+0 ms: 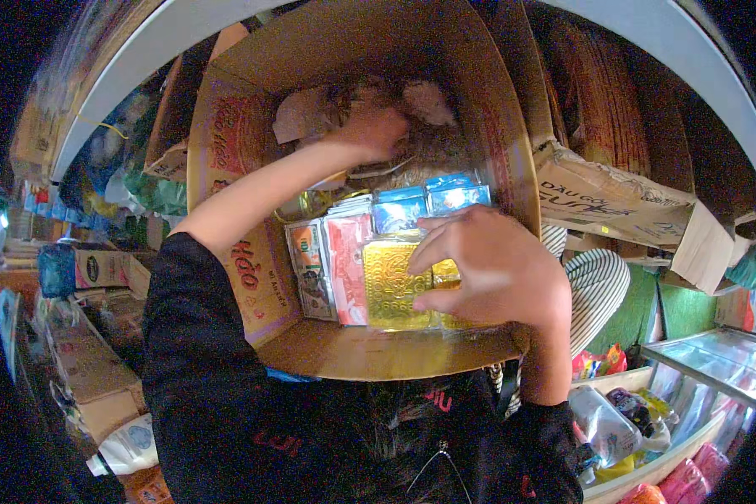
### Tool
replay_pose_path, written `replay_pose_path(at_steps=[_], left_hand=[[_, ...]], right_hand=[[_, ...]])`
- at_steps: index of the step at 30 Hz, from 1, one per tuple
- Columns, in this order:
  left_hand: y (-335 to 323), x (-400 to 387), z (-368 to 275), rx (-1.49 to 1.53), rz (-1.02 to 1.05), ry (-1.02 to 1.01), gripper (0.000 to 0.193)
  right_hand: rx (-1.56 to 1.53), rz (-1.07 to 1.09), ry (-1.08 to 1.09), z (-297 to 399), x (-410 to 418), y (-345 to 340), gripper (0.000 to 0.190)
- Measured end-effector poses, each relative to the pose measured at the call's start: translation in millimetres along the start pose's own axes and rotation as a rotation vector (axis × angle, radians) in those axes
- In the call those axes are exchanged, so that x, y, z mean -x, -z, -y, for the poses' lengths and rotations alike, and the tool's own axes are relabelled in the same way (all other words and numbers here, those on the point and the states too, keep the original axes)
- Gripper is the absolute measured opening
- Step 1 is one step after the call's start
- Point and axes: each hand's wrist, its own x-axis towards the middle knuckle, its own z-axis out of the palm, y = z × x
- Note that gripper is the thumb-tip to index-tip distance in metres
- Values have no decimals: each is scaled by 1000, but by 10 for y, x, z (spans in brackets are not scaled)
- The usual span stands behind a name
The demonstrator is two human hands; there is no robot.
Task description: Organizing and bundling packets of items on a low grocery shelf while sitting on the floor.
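Observation:
A cardboard carton (327, 353) stands open in front of me. My left hand (378, 129) reaches deep into its far end, among loose paper and clear plastic wrapping (428, 104). That hand is blurred and its fingers are hidden, so any hold cannot be told. Spread over gold embossed packets (394, 283) is my right hand (498, 264), its thumb and fingers apart and nothing visible between them. Beside the gold ones lie red-and-white packets (346, 271) and packets printed like banknotes (312, 271). Shiny blue packets (400, 211) sit just beyond them.
To the right, a torn carton flap (617, 195) juts out below a shelf holding brown stacked goods (605, 94). A tray of bagged goods (611, 422) is at lower right. Long cartons (91, 359) lie to the left. A pale curved edge (120, 69) spans overhead.

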Motion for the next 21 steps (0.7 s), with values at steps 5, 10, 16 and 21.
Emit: replay_pose_path(at_steps=[5,10,16,21], left_hand=[[-161,-26,-221,-44,-698,-288,37],[-480,-346,-203,162,-595,-338,32],[-398,-266,-137,-7,-455,-329,26],[-786,-569,-42,146,-664,-338,28]], right_hand=[[-28,-35,21,-1,24,-27,27],[39,8,26,14,-15,-40,28],[5,-47,2,38,3,-15,23],[-21,-112,51,3,0,-58,23]])
